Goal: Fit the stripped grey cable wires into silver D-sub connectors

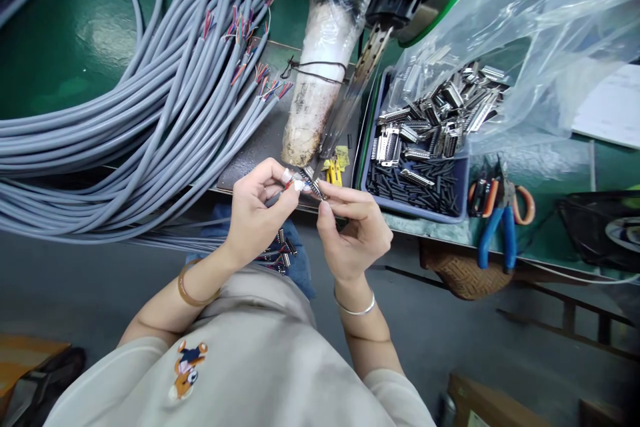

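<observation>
The left hand [257, 210] pinches coloured wire ends [295, 180]. The right hand [353, 230] grips a small metal connector [314, 185] against them. Both hands work just below the counter [75, 33] edge, near the grey cables [125, 127].

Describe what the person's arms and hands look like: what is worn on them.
Both hands are bare. The left hand has a thin brown bangle at the wrist; the right hand a slim silver bangle. Beige sleeves are pushed up the forearms.
</observation>
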Action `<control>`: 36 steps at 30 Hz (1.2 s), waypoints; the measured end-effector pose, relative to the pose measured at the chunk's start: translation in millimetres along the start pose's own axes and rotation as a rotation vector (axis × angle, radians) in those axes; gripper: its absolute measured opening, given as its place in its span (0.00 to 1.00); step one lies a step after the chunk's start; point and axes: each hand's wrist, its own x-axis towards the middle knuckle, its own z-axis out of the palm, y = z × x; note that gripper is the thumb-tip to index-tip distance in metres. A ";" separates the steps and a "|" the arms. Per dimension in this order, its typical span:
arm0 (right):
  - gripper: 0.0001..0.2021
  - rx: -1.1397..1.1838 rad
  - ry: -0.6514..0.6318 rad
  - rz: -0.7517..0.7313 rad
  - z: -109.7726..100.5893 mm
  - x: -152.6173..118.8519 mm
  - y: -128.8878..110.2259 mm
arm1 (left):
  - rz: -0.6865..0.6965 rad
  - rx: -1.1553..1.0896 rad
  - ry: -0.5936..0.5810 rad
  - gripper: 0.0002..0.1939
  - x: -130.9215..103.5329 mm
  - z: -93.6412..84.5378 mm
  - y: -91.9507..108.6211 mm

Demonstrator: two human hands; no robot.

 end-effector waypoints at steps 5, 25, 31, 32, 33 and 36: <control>0.09 -0.030 -0.004 -0.020 -0.5 0.6 0.6 | 0.089 0.082 0.008 0.07 -0.3 -1.5 -3.2; 0.10 -0.163 0.007 -0.184 -0.3 1.0 0.6 | 0.092 0.133 -0.020 0.08 1.2 -4.0 0.6; 0.10 -0.124 0.015 -0.059 -2.0 5.0 -3.4 | 0.096 0.160 -0.055 0.06 0.3 -4.1 4.3; 0.10 -0.128 0.012 -0.058 -2.6 6.1 -4.3 | 0.096 0.178 -0.057 0.06 0.1 -4.2 4.8; 0.11 -0.134 0.010 -0.061 -3.0 7.1 -5.0 | 0.098 0.195 -0.058 0.06 -0.1 -4.3 5.0; 0.11 -0.143 0.008 -0.065 -3.4 9.2 -6.5 | 0.118 0.233 -0.065 0.06 -0.6 -4.3 5.1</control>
